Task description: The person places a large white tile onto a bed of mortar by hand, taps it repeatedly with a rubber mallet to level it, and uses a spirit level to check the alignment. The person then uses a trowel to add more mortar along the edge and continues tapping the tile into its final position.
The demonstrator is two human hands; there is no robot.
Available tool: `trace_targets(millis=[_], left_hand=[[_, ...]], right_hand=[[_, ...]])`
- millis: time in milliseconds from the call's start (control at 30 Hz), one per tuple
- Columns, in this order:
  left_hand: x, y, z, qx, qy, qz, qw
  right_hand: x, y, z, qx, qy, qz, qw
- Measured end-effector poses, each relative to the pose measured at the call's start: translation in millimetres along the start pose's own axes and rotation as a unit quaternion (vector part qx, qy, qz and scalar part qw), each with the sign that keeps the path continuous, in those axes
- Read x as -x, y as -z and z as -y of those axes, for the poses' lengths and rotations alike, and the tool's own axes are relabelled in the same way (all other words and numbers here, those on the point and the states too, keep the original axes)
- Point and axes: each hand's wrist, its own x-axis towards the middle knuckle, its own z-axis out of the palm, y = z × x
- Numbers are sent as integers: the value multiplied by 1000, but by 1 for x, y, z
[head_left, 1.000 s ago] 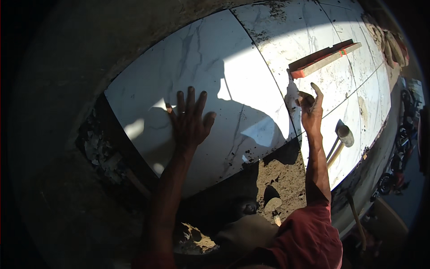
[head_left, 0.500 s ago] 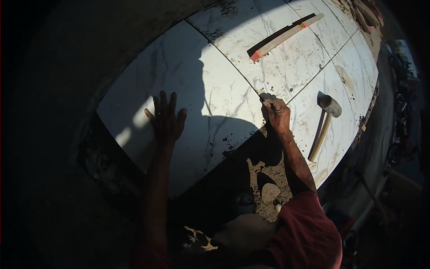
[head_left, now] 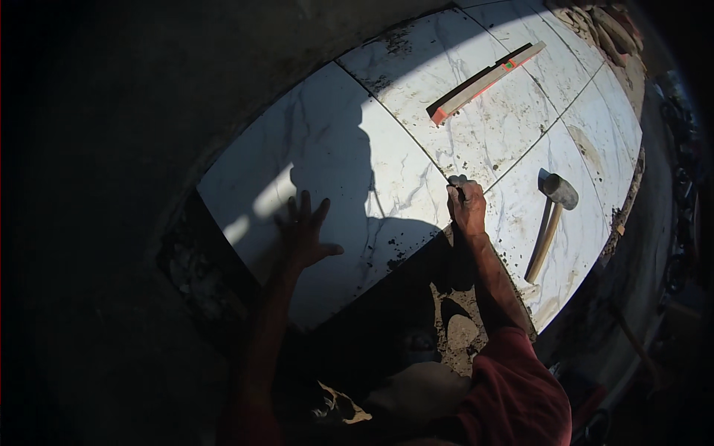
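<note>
A large white marble-look tile (head_left: 405,167) with grey veins lies in front of me, partly in my shadow. My left hand (head_left: 303,236) is over its shaded part, fingers spread and thumb stretched out, holding nothing. At the tile's right corner, where the joints meet, my right hand (head_left: 468,210) has its fingers curled together. Anything pinched in them is too small or hidden to make out. Right of that hand a mallet (head_left: 561,192) with a dark head and wooden handle rests on the neighbouring tile. Farther off lies a spirit level (head_left: 483,85) with orange ends.
Bits of dried mortar dot the laid tiles (head_left: 520,141). Rough sandy mortar (head_left: 461,320) shows below the tile edge, near my knee. A dark wall (head_left: 149,111) rises on the left. Sack-like material (head_left: 613,33) is heaped at the far right.
The whole view has shifted, so things sit farther right and lower. My left hand has slid a little nearer to me with its thumb spread wider. The right hand stays at the corner.
</note>
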Motion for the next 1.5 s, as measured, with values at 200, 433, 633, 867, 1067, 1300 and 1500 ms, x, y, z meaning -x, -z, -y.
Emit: trace_targets(millis=[200,433,633,867,1067,1300,1500], left_hand=[[40,-9,-4,33,47,39,998],[37,-4,-10,56,38,2,998],[51,7,3,48,64,41,996],[40,0,-7,68,42,7,997],[42,-4,-2,72,40,4,997],[44,-11,4,76,40,-6,996],[33,-5,-1,81,27,4,996]], right_hand=[[22,92,-15,177,-69,-22,982],[85,198,-195,350,-342,89,867],[41,172,-46,-138,-304,46,942],[-49,96,150,-272,-224,144,925],[-92,22,243,-392,-84,80,913],[-231,0,261,-357,198,26,912],[-233,-99,172,-164,218,-53,961]])
